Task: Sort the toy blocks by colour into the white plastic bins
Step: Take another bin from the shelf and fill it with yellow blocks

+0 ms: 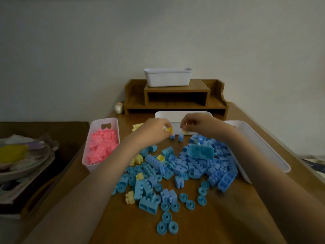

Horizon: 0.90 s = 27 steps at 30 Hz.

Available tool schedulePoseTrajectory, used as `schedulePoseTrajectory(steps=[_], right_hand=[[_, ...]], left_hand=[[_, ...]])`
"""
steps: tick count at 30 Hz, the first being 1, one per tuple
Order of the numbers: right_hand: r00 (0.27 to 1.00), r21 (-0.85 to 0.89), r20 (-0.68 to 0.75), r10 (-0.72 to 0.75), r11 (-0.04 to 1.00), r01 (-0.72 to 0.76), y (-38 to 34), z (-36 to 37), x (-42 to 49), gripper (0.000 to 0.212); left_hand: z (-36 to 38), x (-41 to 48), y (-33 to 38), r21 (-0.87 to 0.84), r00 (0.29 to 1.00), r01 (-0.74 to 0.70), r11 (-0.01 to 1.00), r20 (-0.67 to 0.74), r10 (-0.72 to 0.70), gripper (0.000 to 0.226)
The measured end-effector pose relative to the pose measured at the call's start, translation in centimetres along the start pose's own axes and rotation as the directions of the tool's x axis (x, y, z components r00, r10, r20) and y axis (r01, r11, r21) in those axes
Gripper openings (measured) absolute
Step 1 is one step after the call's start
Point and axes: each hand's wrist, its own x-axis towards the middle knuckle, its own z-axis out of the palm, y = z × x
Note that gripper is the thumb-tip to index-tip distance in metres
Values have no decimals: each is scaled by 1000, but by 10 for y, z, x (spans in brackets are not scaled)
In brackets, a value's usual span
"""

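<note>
Wooden desk, four white bins; left fingers pinch one yellow block, right fingers curled, hold unclear.

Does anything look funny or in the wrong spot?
Yes. A few yellow blocks lie mixed into the blue pile on the table, unsorted. One white bin sits up on the wooden shelf, out of the way.
</note>
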Motion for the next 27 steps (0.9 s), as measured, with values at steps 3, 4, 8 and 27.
schedulePoseTrajectory(steps=[3, 4, 8, 27], right_hand=[[993, 134, -70, 99, 987, -89, 9, -3, 32, 11], [986, 141, -102, 132, 983, -117, 15, -1, 44, 11], [948, 46, -182, 259, 966, -255, 44, 13, 89, 10], [980, -157, -132, 147, 973, -167, 36, 31, 53, 28]], left_hand=[[0, 36, 1, -77, 984, 62, 995, -160, -74, 28], [3, 48, 1, -81, 980, 82, 993, -173, -95, 31], [21, 98, -7, -49, 982, 109, 993, -149, -115, 32], [28, 46, -1, 153, 998, -57, 987, 22, 54, 43]])
